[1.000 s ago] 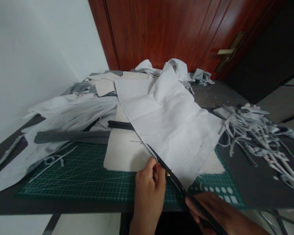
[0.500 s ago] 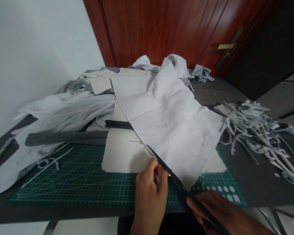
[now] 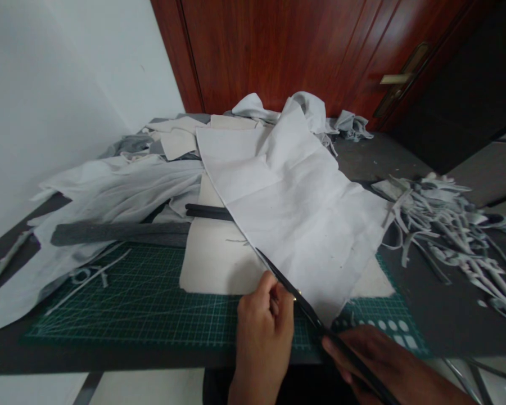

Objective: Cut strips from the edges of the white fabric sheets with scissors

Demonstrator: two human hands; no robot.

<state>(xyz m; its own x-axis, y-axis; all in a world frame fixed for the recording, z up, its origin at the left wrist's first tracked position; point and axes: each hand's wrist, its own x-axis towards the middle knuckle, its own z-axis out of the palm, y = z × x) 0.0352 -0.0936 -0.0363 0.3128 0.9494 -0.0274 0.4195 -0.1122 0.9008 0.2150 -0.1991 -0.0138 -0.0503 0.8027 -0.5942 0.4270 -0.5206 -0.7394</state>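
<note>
A large sheet of white fabric point(image 3: 303, 191) lies slantwise over the middle of the table, its near-left edge running down toward me. My left hand point(image 3: 265, 320) is closed in a pinch on that edge, just left of the blades. My right hand point(image 3: 371, 354) grips long black scissors point(image 3: 310, 310) with a gold-coloured pivot. Their tip points away and to the left, lying along the fabric's edge. Whether the blades are fully closed is hard to make out. Under the white sheet lies a cream cloth piece point(image 3: 219, 259).
A green cutting mat point(image 3: 152, 315) covers the table's front. Pale crumpled cloth point(image 3: 122, 191) and a dark grey strip point(image 3: 122, 233) lie left. Thin fabric strips point(image 3: 447, 225) are heaped right. Behind stand a red-brown door point(image 3: 278, 50) and a white wall point(image 3: 67, 67).
The whole view has shifted slightly to the right. Both hands, the scissors and the white fabric keep nearly the same positions relative to one another.
</note>
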